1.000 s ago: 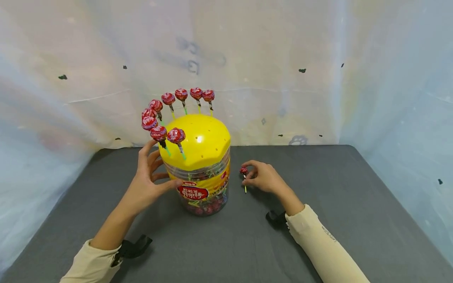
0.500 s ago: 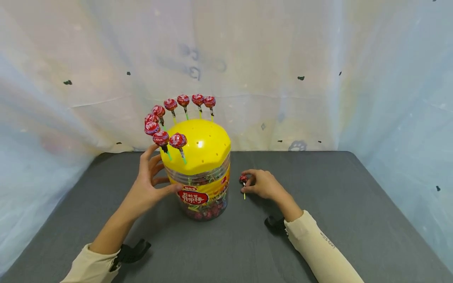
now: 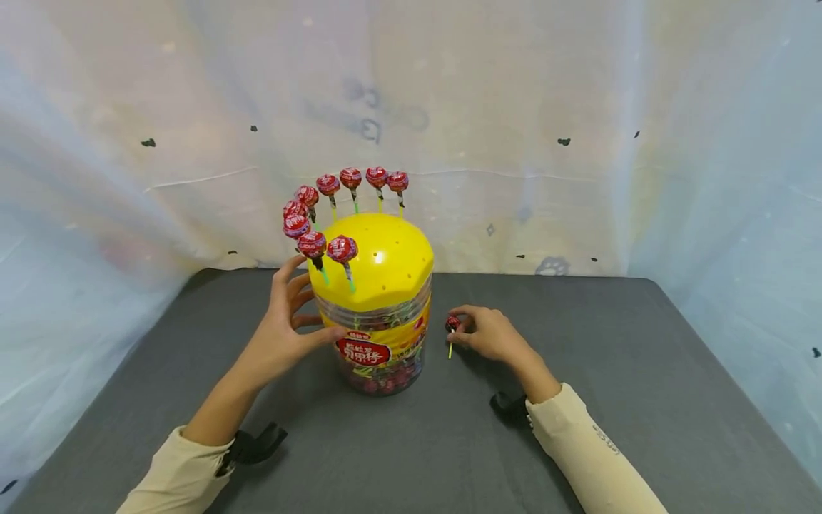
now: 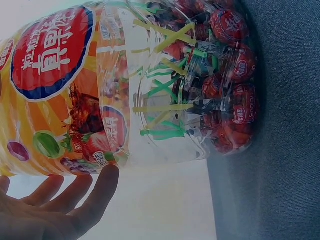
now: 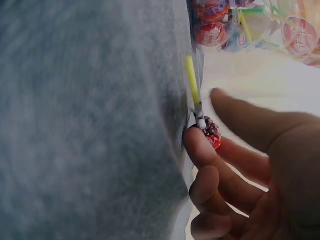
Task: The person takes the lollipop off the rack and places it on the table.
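Observation:
A big clear candy jar (image 3: 379,357) with a yellow lid (image 3: 385,260) stands upright on the table. Around its left side my left hand (image 3: 282,332) spreads, the thumb on the label (image 3: 362,351) and the fingers behind. In the left wrist view the fingertips (image 4: 107,175) meet the printed wrap. Several red-wrapped lollipops (image 3: 342,250) stick up from the lid in a curved row along its left and back. Just right of the jar, my right hand (image 3: 491,333) holds one lollipop (image 5: 212,134) low at the table, its yellow stick (image 5: 192,80) toward the jar.
Small bare holes (image 3: 384,287) show along the right and front of the lid. More lollipops (image 4: 240,65) fill the jar's bottom. A grey cloth (image 3: 449,450) covers the table, and pale plastic sheeting (image 3: 488,107) hangs behind and at both sides. Black straps (image 3: 260,442) hang at the wrists.
The head view has shifted slightly. Both hands, the jar and the lollipops keep nearly the same places relative to one another.

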Demonstrator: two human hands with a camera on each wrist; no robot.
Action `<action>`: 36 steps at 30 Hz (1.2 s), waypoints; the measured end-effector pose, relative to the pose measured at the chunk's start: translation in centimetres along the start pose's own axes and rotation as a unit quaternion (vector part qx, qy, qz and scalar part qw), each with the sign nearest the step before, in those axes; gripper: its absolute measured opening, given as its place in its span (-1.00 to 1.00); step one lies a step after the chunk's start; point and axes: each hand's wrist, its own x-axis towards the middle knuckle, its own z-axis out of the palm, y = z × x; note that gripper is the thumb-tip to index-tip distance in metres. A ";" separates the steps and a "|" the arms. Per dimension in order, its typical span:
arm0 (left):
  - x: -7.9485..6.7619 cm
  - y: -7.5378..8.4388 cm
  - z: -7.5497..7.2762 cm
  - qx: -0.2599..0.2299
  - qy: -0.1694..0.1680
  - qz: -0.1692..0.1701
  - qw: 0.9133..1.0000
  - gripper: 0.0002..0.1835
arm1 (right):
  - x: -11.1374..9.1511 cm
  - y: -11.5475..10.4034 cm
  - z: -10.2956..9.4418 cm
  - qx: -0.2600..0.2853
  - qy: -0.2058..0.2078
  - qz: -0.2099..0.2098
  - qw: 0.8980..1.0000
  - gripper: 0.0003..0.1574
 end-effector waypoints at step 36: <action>0.0 0.3 0.0 -0.007 -0.003 -0.001 1.000 0.16 | 0.0 -0.1 -0.7 -0.008 -0.006 0.012 1.000 -0.25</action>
